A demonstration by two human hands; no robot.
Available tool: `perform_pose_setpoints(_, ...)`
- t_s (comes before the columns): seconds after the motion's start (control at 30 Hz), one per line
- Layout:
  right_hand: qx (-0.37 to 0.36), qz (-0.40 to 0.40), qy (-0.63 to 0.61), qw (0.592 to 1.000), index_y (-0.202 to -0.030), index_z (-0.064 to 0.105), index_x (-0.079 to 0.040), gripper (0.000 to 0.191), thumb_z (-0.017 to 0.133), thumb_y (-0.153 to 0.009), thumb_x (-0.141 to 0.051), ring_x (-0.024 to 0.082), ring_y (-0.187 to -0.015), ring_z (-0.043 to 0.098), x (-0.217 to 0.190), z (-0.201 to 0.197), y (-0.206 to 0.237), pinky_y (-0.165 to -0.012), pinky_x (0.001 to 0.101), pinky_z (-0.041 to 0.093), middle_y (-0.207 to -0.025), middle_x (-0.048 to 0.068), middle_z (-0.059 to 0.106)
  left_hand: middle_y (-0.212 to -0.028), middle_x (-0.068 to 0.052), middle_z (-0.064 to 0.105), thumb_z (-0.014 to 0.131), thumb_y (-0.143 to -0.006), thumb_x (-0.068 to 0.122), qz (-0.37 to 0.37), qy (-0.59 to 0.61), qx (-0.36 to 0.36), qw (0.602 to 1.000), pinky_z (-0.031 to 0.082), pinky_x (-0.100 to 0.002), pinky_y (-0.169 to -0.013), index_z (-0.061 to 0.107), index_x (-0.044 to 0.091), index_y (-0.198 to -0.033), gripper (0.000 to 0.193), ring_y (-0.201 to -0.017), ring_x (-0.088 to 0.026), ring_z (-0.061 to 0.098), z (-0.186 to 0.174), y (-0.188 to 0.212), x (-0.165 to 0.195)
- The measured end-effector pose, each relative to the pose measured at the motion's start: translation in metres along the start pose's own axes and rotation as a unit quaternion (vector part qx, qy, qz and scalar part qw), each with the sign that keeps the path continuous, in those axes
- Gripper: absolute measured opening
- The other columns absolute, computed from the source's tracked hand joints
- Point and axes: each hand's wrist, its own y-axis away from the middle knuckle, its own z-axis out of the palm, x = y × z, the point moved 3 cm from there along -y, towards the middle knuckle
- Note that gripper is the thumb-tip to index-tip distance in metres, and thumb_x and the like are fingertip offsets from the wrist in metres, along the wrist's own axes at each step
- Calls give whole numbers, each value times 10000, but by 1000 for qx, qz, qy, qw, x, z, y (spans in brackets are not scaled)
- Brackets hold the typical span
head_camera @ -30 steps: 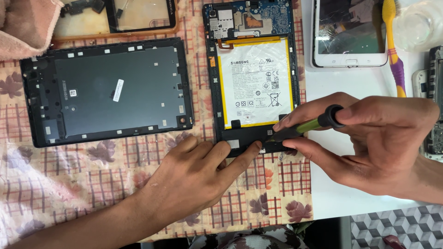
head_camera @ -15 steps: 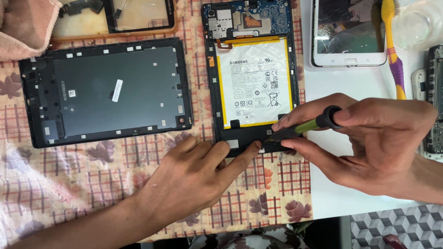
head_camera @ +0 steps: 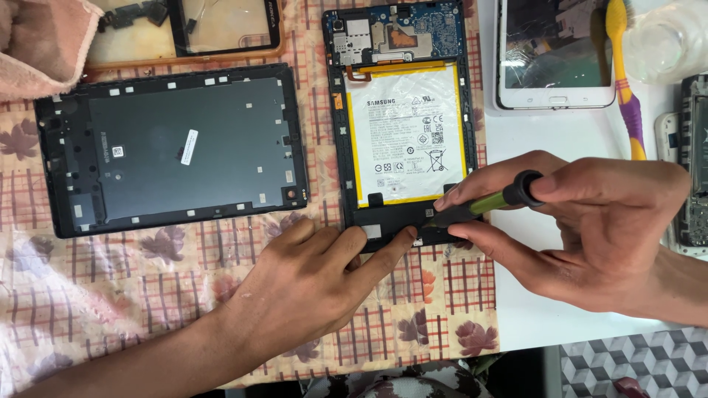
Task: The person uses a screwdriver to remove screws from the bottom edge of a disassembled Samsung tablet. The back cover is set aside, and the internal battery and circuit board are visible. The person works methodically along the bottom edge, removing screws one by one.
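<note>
Opened tablet (head_camera: 402,133) lies steadied under the left hand (head_camera: 317,284) — fingers pressed flat on its lower edge — while the right hand (head_camera: 590,228) pinches a screwdriver (head_camera: 483,206) there.

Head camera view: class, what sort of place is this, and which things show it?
Probably a small electronics repair bench: an opened tablet with its battery exposed, a detached back cover beside it, and a screwdriver in the right hand.

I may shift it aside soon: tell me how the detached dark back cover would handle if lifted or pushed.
The back cover looks like a thin, wide shell, so probably light and slightly flexible. It lies flat on the patterned cloth, so a push would likely drag or bunch the cloth. Unlikely to roll or tip.
</note>
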Motion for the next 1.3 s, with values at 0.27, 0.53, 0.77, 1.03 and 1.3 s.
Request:
perform_pose_setpoints(0.27, 33, -8, -8, 999, -1203, 253, 85, 696, 808, -783, 95, 337, -1019, 763, 0, 0, -2, -781, 358, 739, -1105, 250, 534, -755, 2, 568, 682, -907, 80, 0, 10, -1, 1000, 455, -279, -489, 690, 102, -1330, 423, -555, -84, 544, 0, 1, 0)
perform_pose_setpoints(0.53, 33, -12, -66, 997, -1334, 284, -71, 734, 784, -825, 99, 304, -1040, 781, 7, 5, -1, -840, 370, 746, -1141, 210, 642, -798, -19, 588, 696, -840, 80, 11, 4, 9, 1000, 489, -296, -524, 667, 94, -1352, 513, -576, -106, 564, -3, -2, -3)
perform_pose_setpoints(0.77, 28, -7, -89, 996, -1328, 244, -114, 726, 749, -859, 114, 277, -1088, 772, 8, 6, 3, -899, 364, 737, -1172, 233, 633, -784, -12, 575, 705, -838, 89, 5, 10, -2, 1000, 495, -308, -540, 664, 91, -1357, 521, -569, -112, 568, -3, -1, -4)
perform_pose_setpoints(1.03, 43, -7, -88, 995, -1293, 264, -101, 698, 764, -851, 106, 269, -1065, 776, 10, 8, 5, -862, 341, 724, -1151, 217, 658, -787, -17, 571, 707, -857, 114, 9, 32, 3, 999, 512, -313, -558, 648, 76, -1360, 509, -579, -120, 576, -5, -1, -5)
perform_pose_setpoints(1.3, 48, -9, -64, 997, -1297, 270, -108, 717, 782, -837, 92, 280, -1048, 787, 10, 7, 6, -865, 367, 732, -1114, 211, 667, -808, -20, 624, 709, -900, 107, 5, 42, -2, 999, 501, -299, -527, 646, 75, -1365, 470, -571, -111, 589, 2, 2, -6)
